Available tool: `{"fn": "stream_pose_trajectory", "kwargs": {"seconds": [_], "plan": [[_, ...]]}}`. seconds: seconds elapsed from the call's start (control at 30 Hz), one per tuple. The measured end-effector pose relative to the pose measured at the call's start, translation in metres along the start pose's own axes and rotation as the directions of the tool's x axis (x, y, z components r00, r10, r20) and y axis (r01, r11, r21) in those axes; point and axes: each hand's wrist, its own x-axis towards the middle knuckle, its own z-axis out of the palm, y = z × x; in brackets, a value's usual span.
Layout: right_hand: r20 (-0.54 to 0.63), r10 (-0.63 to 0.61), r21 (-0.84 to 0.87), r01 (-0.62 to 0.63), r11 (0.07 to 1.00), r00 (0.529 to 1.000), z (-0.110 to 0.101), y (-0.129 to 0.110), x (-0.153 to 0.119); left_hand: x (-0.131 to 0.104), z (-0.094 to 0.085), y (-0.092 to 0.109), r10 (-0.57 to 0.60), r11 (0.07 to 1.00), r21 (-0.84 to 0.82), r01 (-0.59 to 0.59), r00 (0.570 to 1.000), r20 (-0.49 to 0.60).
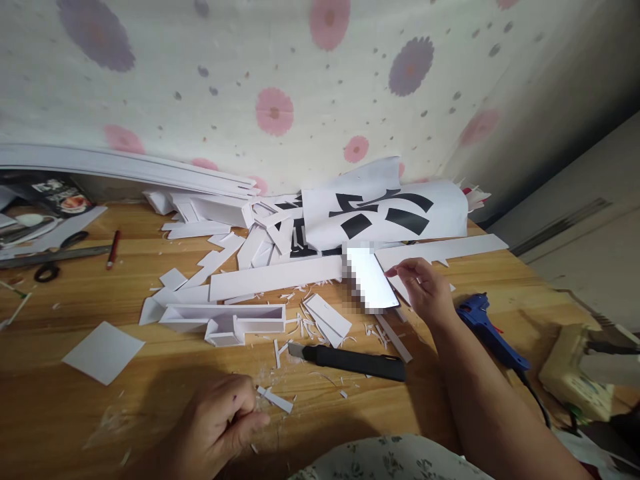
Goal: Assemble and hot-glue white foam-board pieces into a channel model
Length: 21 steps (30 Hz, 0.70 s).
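My left hand point(225, 417) rests at the table's near edge with its fingers curled closed; whether it holds anything is hidden. Just beyond its fingertips lies a small white strip point(275, 399). My right hand point(423, 287) is at the right edge of a phone point(373, 280) with a bright screen, its thumb and index finger pinched together by that edge. Part of the phone is blurred by blocks. Between my hands, nearer the front, lies a black cutter knife point(357, 362) with its blade to the left. A white assembled channel piece point(223, 320) sits left of centre.
White offcuts and a long strip point(275, 278) cover the middle. Behind lies a printed sheet point(385, 212) with black shapes. A blue glue gun point(493, 333) is at the right, scissors point(47, 271) and a red pencil point(114, 250) at the left. A patterned curtain point(225, 80) hangs behind.
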Motion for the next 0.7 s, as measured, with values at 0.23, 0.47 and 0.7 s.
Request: {"fn": "stream_pose_trajectory", "kwargs": {"seconds": [0.23, 0.47, 0.7], "plan": [[-0.016, 0.012, -0.003, -0.012, 1.000, 1.000, 0.000, -0.001, -0.001, 0.003, -0.001, 0.000, 0.036, 0.999, 0.016, -0.036, 0.999, -0.007], [-0.022, 0.016, 0.006, -0.016, 1.000, 1.000, 0.000, -0.010, 0.001, 0.001, 0.001, -0.004, -0.003, 1.000, -0.026, 0.002, 1.000, -0.025], [-0.016, 0.012, -0.006, -0.012, 1.000, 1.000, -0.001, -0.012, 0.001, -0.003, 0.002, -0.006, -0.025, 0.997, -0.077, 0.024, 1.000, -0.010]]}}
